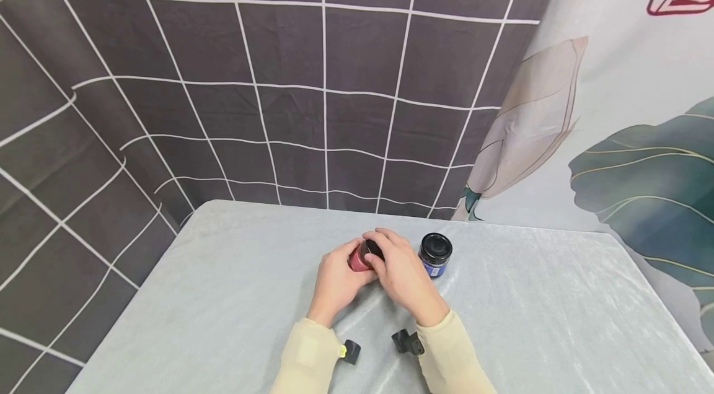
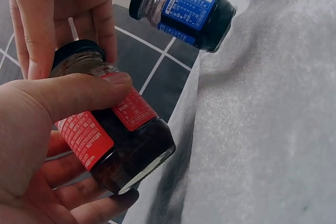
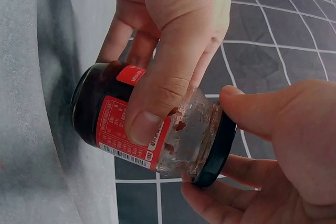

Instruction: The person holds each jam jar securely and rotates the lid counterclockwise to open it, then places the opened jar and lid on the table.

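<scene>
My left hand (image 1: 336,279) grips a glass jar with a red label (image 3: 134,124), thumb along one side and fingers round the other. Dark contents fill its lower part, and reddish bits cling to the clear glass under the neck. On the jar's mouth sits a black lid (image 3: 218,148). My right hand (image 1: 406,273) holds that lid by its rim, thumb on one side and fingertips on the opposite side. Just right of the right hand, a second jar with a blue label (image 1: 435,267) and a black lid stands upright on the table.
A pale grey velvety cloth covers the table (image 1: 223,295). Behind it hangs a dark curtain with white grid lines (image 1: 284,115); a white, leaf-patterned cloth (image 1: 613,84) hangs at the right. Black wrist devices (image 1: 351,352) are worn at both cuffs.
</scene>
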The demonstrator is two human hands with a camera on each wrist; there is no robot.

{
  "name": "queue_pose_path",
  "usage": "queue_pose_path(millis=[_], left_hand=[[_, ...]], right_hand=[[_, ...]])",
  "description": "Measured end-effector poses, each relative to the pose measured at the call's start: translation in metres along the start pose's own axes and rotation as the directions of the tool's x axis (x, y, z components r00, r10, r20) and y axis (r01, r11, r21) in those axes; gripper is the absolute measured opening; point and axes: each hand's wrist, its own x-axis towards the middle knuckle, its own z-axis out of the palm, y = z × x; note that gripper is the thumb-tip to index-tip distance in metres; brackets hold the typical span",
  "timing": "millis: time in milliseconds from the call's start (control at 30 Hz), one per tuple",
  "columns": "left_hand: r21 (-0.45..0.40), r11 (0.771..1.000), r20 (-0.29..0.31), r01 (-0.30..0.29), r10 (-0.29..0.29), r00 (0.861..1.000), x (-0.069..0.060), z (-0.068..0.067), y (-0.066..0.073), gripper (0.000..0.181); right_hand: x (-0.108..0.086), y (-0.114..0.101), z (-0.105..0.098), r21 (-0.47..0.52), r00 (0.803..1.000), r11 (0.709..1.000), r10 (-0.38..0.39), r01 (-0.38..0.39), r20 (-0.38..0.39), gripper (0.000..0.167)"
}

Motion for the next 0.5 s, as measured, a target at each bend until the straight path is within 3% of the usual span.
queue_pose_path(millis=[500], left_hand=[[0.002,1.0,-0.003,0.002,-0.002,1.0,0.0002,-0.0012,0.0018,0.054]], right_hand=[[-0.0005,0.0014,0.0013,-0.01,1.0,1.0,-0.028,0.028,-0.002,0.036]])
